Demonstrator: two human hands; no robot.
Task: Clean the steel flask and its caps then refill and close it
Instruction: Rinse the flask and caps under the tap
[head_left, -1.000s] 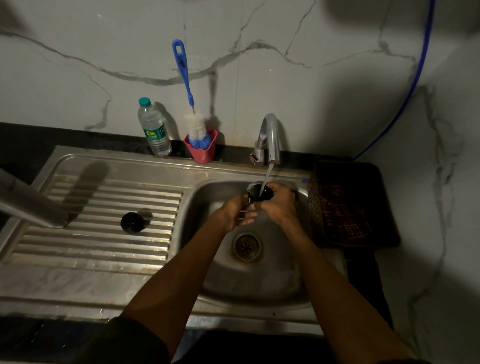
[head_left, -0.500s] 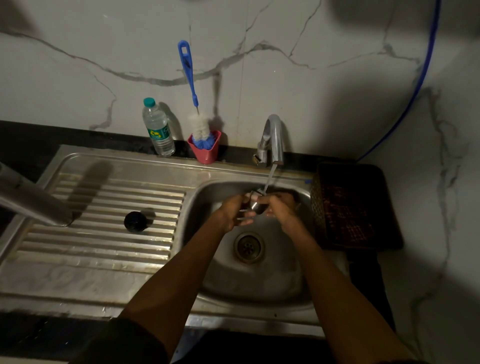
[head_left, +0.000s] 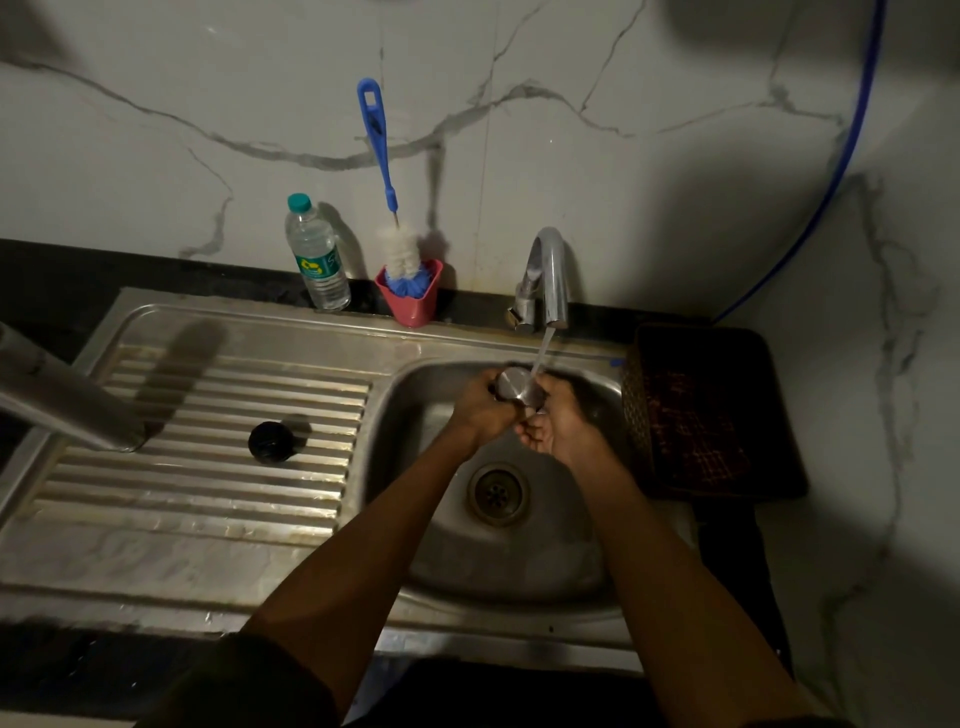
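Both the left hand (head_left: 480, 408) and right hand (head_left: 558, 426) are gripping a round steel cap (head_left: 514, 384) under the tap's running stream (head_left: 540, 353); the small black cap (head_left: 270, 441) is waiting on the drainboard, left; refilling and closing remain.

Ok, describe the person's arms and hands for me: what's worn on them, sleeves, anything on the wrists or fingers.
Both forearms are bare from the elbow down. A dark sleeve covers the left upper arm at the bottom edge of the picture; whether the right arm has one cannot be told. The left hand and right hand wear no gloves. No watch, band or ring shows, though the light is dim and the fingers are partly hidden.
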